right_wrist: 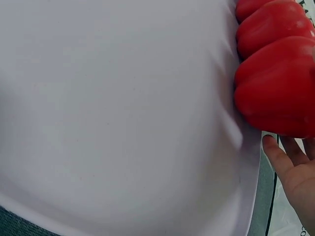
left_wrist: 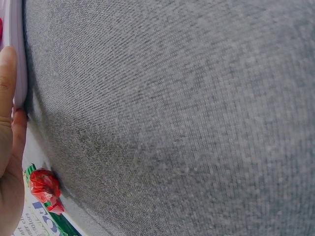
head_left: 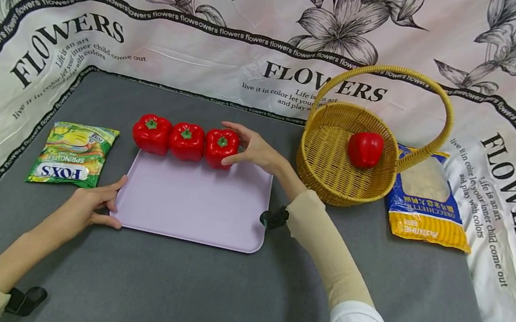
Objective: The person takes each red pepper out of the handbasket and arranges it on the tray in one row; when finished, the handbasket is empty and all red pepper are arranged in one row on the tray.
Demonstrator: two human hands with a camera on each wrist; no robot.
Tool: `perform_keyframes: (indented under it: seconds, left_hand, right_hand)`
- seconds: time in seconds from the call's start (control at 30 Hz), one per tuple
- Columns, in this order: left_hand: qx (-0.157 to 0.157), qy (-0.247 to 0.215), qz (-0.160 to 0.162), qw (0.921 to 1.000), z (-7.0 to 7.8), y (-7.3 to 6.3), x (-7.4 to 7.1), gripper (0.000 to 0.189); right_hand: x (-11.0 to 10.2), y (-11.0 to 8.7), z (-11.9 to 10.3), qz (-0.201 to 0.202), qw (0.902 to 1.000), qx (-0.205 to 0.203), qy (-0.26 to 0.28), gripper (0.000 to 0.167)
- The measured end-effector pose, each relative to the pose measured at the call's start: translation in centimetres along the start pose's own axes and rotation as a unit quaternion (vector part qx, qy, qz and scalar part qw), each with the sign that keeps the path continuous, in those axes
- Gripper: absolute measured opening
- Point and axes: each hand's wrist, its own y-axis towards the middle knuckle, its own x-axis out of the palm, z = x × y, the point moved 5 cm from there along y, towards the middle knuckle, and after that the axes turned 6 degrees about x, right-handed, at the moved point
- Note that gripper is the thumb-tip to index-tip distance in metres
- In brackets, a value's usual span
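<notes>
Three red bell peppers stand in a row along the far edge of a pale lilac tray point(head_left: 193, 201): left point(head_left: 150, 137), middle point(head_left: 186, 145) and right point(head_left: 217, 147). My right hand point(head_left: 257, 150) is spread at the right side of the rightmost bell pepper, thumb at its near side and fingers at its far side. In the right wrist view the thumb point(right_wrist: 278, 155) lies right beside that pepper, and the other fingertips pass behind it. At the tray's near left corner, my left hand point(head_left: 85, 205) holds the edge, thumb on the front side and fingers along the left.
A yellow wicker basket point(head_left: 308, 171) with a tall handle stands to the right, holding another red bell pepper point(head_left: 365, 149). Behind its right side lies a blue and yellow pasta bag point(head_left: 430, 207). A green Fox's candy bag point(head_left: 74, 154) lies left of the tray on the grey cloth.
</notes>
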Motion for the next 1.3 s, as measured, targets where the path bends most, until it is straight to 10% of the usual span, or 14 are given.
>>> perform_keyframes:
  seconds: [1.3]
  left_hand:
    - [0.015, -0.002, 0.015, 0.9998, 0.25, 0.01, -0.21, 0.094]
  right_hand:
    - [0.01, -0.06, -0.14, 0.046, 0.9976, -0.015, -0.050, 0.074]
